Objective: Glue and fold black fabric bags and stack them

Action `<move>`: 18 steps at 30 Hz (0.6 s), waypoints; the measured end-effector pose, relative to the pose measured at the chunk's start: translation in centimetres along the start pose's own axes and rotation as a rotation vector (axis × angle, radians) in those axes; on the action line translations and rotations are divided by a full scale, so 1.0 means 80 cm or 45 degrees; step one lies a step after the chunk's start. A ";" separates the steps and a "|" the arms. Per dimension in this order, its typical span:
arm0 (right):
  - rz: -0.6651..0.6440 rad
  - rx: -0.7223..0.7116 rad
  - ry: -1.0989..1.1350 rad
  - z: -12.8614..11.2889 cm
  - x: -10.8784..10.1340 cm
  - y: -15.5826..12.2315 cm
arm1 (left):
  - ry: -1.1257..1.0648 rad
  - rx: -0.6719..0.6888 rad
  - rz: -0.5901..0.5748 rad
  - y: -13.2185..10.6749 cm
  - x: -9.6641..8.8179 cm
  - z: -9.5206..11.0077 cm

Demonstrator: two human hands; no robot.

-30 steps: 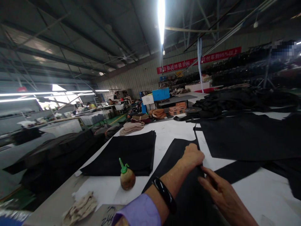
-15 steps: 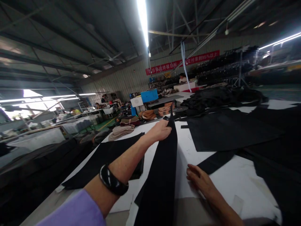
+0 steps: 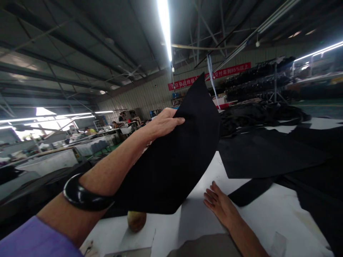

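Observation:
My left hand [image 3: 163, 125] grips the edge of a large black fabric piece [image 3: 177, 157] and holds it lifted in the air above the white cutting table [image 3: 268, 221]. A black bangle [image 3: 83, 196] sits on that wrist, over a purple sleeve. My right hand [image 3: 221, 205] lies flat on the table with its fingers stretched out, holding nothing. It rests just under the lower right edge of the lifted fabric.
More black fabric pieces [image 3: 268, 153] lie spread on the table to the right, with a heap [image 3: 257, 114] behind. A round brown object [image 3: 136, 220] stands on the table below the lifted piece. Work tables [image 3: 53, 157] with people are at the far left.
My left hand has raised the black fabric piece off the table and swung it leftward. My right hand has let go of it and lies flat on the table.

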State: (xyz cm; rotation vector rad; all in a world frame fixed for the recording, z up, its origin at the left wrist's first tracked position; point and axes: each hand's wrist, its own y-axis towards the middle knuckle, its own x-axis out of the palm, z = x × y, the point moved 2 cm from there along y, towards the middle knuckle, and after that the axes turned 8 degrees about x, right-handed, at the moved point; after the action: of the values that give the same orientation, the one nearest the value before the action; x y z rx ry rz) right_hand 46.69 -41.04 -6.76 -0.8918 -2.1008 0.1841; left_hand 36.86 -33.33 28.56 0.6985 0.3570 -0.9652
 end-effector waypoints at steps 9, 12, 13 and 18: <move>0.037 -0.263 0.043 -0.075 -0.015 0.035 | -0.070 0.342 0.081 -0.021 -0.038 0.011; -0.081 -0.262 0.027 -0.096 -0.024 0.029 | -0.148 0.345 0.135 -0.019 -0.045 -0.007; -0.117 -0.267 0.026 -0.100 -0.026 0.025 | -0.183 0.325 0.152 -0.018 -0.047 -0.016; -0.127 -0.307 0.007 -0.102 -0.031 0.001 | -0.290 0.244 0.213 -0.010 -0.051 -0.055</move>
State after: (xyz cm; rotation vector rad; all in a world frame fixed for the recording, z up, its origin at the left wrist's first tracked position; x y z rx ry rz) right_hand 53.76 -43.98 -3.09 -0.9221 -2.1871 -0.1270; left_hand 34.09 -28.08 27.32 0.7701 0.0051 -0.9151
